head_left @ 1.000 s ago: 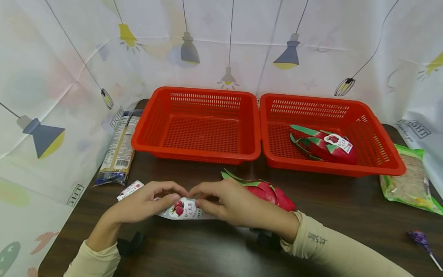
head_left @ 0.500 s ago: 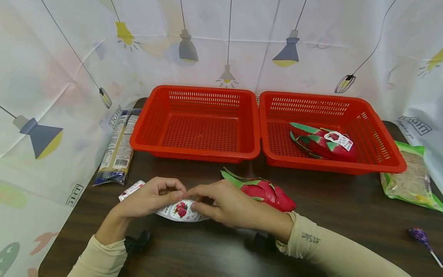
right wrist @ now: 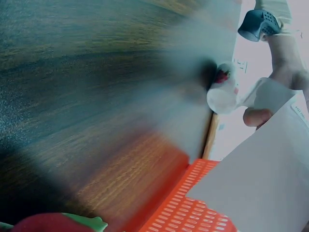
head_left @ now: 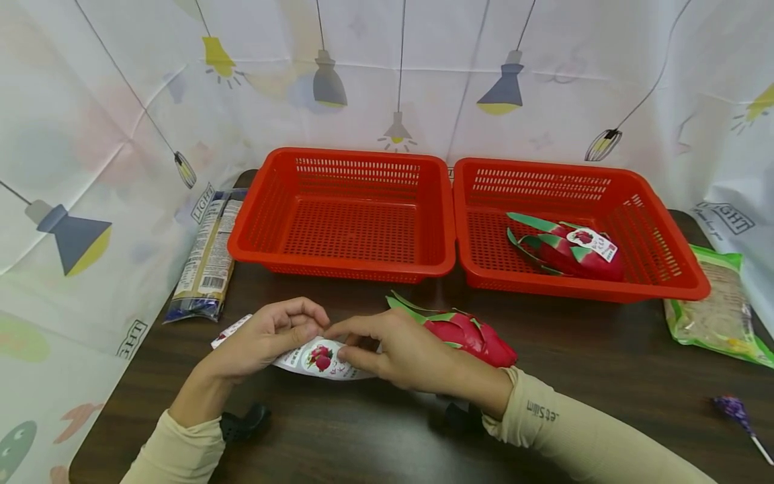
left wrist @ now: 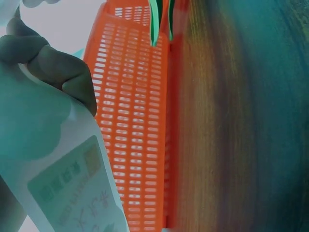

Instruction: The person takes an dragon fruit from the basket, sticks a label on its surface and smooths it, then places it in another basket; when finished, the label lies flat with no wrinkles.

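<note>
Both hands work on a strip of white labels [head_left: 320, 357] printed with dragon fruit, held just above the table. My left hand [head_left: 260, 339] pinches it near its upper edge. From the other side, the thumb and index finger of my right hand [head_left: 411, 353] pinch it, close to the left fingertips. Behind the left hand shows part of a roll of labels [right wrist: 223, 94]. A red dragon fruit [head_left: 465, 334] with green leaf tips lies on the table beyond the right hand, partly hidden by it. In the right wrist view the strip's plain back [right wrist: 260, 169] faces the camera.
Two red baskets [head_left: 351, 272] stand side by side at the back; the right-hand basket [head_left: 574, 290] holds a labelled dragon fruit [head_left: 568, 255]. A long packet [head_left: 205, 259] lies at left, a green-edged bag [head_left: 713, 302] at right. Near the right edge is a lollipop [head_left: 733, 410].
My left hand has shifted slightly up and to the right, and the label strip bends more between the hands. The right hand stays nearly in place, still pinching the strip.
</note>
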`<state>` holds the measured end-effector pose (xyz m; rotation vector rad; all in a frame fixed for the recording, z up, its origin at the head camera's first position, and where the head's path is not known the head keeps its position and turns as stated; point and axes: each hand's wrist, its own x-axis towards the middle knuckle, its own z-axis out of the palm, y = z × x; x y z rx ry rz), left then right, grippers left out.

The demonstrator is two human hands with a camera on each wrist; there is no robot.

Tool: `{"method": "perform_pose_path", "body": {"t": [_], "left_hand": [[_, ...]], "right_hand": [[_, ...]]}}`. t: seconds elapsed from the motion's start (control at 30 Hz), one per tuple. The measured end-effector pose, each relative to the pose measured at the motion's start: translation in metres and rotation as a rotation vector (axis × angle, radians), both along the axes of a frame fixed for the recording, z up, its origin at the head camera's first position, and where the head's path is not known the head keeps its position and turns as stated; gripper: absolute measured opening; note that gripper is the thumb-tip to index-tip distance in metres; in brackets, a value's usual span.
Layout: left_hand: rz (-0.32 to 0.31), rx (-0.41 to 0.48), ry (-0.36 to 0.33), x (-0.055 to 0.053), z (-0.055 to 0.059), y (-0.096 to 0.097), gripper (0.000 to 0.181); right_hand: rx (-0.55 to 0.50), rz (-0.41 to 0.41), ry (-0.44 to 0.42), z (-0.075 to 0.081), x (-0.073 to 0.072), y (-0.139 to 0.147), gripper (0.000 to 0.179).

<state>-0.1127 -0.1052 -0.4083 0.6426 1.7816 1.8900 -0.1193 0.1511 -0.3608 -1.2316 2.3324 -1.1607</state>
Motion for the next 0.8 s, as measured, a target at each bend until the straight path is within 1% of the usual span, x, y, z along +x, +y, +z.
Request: {"method": "perform_pose_path", "body": {"t": [0.17,0.27,0.43,0.63,0.8], "left_hand": [[0.029,-0.044,0.035,0.0007,-0.0029,0.0014,0.02],[0.041,-0.088,0.057,0.0002,-0.0038,0.0025,0.024],[0.073,-0.189,0.097,0.0,-0.0005,0.0045,0.024],[0.1,-0.35,0.152,0.0022,0.0049,0.0034,0.016],[0.117,-0.446,0.203,0.0029,0.0039,0.0008,0.016]], "right_hand": [[-0.03,0.03,0.062,-0.0029,-0.0009,0.0004,0.026],[-0.034,0.04,0.082,-0.0043,-0.0012,0.0006,0.022],[-0.032,0.038,0.094,-0.0069,-0.0017,0.0003,0.013],[-0.022,0.036,0.11,-0.0076,-0.0006,-0.0007,0.01],[-0.024,0.04,0.116,-0.008,0.0013,-0.0005,0.009]]}}
